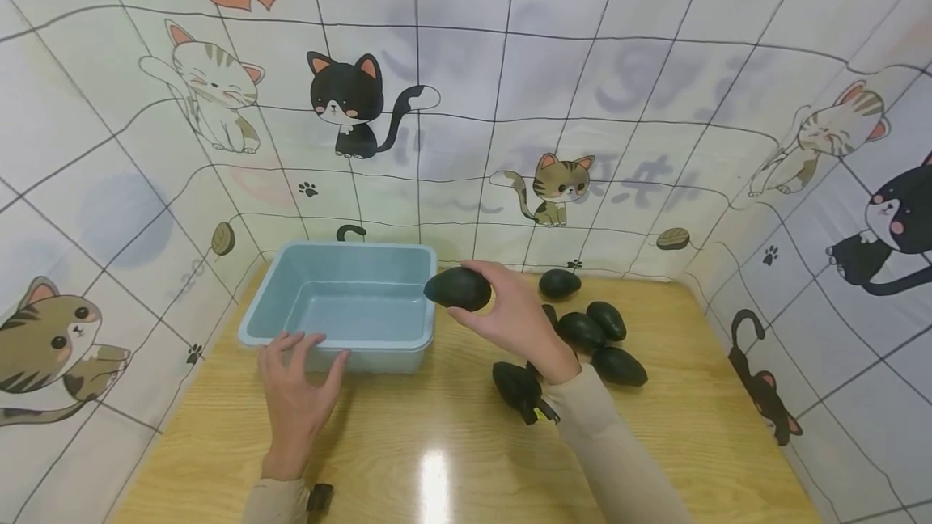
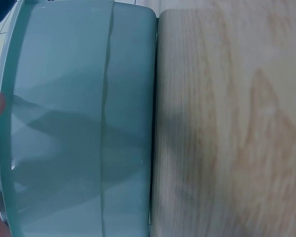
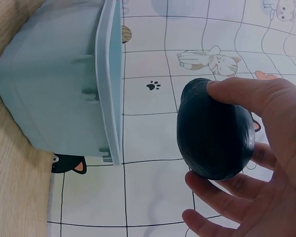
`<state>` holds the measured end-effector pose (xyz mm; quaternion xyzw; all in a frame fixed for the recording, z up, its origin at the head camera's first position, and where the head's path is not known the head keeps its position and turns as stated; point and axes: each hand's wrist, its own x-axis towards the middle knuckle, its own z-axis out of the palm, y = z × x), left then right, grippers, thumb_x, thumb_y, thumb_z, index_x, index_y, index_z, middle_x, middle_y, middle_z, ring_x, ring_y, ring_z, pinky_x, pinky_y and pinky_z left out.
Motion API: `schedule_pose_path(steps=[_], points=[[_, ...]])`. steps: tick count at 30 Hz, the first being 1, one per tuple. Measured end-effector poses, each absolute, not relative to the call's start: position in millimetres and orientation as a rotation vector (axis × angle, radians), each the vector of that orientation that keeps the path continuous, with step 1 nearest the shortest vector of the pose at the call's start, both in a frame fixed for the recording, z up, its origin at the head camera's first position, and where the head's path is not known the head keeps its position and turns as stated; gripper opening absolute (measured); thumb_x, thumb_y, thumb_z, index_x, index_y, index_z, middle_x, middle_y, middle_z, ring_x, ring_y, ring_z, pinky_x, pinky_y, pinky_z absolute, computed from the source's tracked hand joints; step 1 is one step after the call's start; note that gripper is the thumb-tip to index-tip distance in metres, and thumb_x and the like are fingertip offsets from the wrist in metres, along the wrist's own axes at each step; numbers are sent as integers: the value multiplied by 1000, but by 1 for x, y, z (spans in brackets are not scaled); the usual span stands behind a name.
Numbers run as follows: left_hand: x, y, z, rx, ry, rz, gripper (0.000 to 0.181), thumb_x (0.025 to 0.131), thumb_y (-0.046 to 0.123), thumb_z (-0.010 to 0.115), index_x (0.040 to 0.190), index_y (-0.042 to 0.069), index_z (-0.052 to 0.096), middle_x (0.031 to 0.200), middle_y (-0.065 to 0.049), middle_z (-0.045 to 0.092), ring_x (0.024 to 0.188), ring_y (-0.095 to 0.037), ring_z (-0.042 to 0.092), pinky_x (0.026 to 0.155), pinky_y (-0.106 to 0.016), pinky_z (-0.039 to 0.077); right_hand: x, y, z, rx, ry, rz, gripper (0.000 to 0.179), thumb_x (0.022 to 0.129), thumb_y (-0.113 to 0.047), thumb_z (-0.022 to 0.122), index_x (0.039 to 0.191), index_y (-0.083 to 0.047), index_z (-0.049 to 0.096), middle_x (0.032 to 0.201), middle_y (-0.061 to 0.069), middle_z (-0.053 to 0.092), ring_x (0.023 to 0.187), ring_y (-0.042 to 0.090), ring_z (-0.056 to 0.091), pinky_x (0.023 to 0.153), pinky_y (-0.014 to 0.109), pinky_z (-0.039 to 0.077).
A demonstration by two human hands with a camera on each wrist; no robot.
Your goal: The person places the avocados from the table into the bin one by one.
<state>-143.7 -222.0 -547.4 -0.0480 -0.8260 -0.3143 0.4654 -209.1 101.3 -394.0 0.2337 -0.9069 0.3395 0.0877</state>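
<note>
In my right hand [image 1: 513,314] I hold a dark green avocado [image 1: 459,289], thumb on one side and fingers on the other. It is raised just right of a pale blue plastic basin [image 1: 393,357], close to the basin's right rim. The right wrist view shows the same avocado [image 3: 214,131] pinched between thumb and fingers, the basin's outer wall [image 3: 54,79] beside it. My left hand [image 1: 300,395] rests with spread fingers at the basin's front rim. Only bits of that hand show at the left edge of the left wrist view. Inside the basin, the visible floor is bare.
Several more avocados [image 1: 619,366] lie on the wooden table [image 1: 466,435] to the right, partly hidden behind my right forearm. One avocado [image 1: 559,284] lies farther back. A cloth with printed cats [image 1: 466,103] hangs around the back and both sides.
</note>
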Motion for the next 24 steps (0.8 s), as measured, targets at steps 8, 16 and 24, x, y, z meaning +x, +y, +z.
schedule_pose_path(steps=[8, 16, 24], points=[[-143, -221, -545, -131, -2029, -774, 54, 94, 50, 74, 109, -2, 71, 117, -34, 56, 115, -58, 49, 104, -70, 31, -210, 96, -393, 743, -2690, 999, 68, 88, -40, 86, 147, -17, 62, 146, 5, 67, 134, 28, 64, 107, 49, 55], [-141, -219, -547, -110, -2039, -795, 52, 92, 48, 77, 110, 0, 71, 118, -33, 57, 119, -59, 50, 113, -80, 24, -213, 88, -392, 767, -2715, 1025, 70, 88, -41, 86, 148, -18, 61, 145, 4, 67, 132, 27, 65, 105, 47, 57], [-141, -220, -546, -115, -2050, -797, 46, 87, 38, 82, 112, 0, 71, 120, -33, 57, 120, -59, 49, 112, -79, 25, -214, 81, -391, 772, -2758, 1027, 70, 89, -43, 84, 150, -19, 59, 149, 3, 64, 134, 26, 64, 106, 47, 56]])
